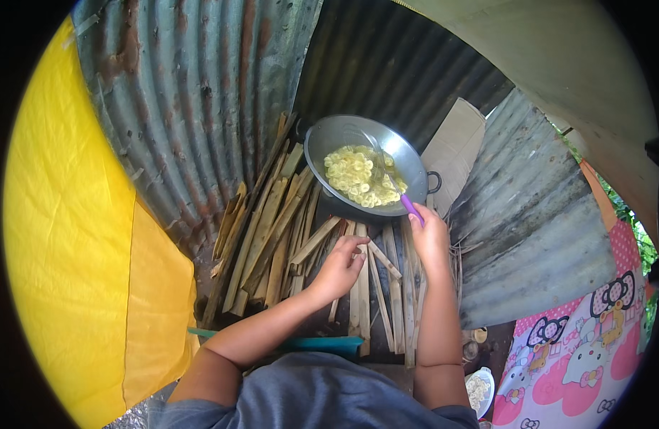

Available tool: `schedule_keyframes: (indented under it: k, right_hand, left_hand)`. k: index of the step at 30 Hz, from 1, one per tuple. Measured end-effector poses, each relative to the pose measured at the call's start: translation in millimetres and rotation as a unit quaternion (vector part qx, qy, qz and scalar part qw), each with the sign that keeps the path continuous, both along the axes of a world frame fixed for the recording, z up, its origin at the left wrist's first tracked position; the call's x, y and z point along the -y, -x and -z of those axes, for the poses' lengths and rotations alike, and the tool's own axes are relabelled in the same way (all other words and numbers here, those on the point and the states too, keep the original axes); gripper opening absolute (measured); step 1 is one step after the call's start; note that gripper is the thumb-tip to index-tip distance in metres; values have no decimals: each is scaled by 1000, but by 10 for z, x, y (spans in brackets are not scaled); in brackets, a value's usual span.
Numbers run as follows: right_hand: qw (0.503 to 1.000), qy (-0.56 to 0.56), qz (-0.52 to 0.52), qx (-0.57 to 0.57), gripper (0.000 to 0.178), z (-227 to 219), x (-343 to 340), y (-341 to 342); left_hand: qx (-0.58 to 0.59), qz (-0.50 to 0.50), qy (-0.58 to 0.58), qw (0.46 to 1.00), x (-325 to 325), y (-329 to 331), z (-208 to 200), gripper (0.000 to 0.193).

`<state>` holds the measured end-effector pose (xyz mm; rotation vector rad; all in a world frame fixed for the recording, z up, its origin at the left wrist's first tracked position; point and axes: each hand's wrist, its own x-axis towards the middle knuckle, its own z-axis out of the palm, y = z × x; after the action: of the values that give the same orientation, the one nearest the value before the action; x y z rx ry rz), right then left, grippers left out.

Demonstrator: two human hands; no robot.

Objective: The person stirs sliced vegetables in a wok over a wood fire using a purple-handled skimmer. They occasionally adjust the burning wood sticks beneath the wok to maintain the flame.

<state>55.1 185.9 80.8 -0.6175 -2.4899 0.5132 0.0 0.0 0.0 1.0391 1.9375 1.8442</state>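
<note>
A wide dark metal wok [408,159] stands tilted toward me over the firewood. Pale yellow ring-shaped slices [349,174] lie in bubbling oil inside it. My right hand [431,236] is closed round the purple handle of a metal cooking utensil [409,206], just off the wok's near right rim. Its metal end reaches in among the slices, and its exact shape is hard to make out. My left hand [340,268] is in front of the wok, above the firewood sticks [276,232]. Its fingers are loosely bent and apart, with nothing visible in them.
Corrugated metal sheets [179,93] surround the cooking spot. Cardboard [454,154] leans right of the wok. A yellow sheet [72,229] hangs at left, a pink patterned cloth [572,357] at right. By my right elbow are a white bowl [489,400] with pale contents and small jars [470,350].
</note>
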Motion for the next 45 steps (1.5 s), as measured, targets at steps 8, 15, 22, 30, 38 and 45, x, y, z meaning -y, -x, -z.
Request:
schedule_keyframes:
  k: [8,15,22,30,38,45]
  right_hand:
    - [999,35,17,-10,28,288,-75,66]
    - [998,49,-40,-8,27,311,-52,-11]
    - [999,35,10,-18,26,352,-128,110]
    - [999,2,49,-23,27,274,-491,227]
    - [996,-61,62,19,27,479,-721,397]
    - [994,-27,29,-99,28,513,-817,496]
  left_hand:
    - [-12,16,-24,999,-88,-99,-51,28]
    - [-14,7,-23,1000,-27,-98,-71,28]
    - [-21,12,-24,999,-8,-114,-81,27]
    - [-18,9,-25,999,45,-110,-95,25]
    - [-18,21,-25,999,45,-109,-94,27]
    - [-16,4,-14,1000,55,-60,-81,27]
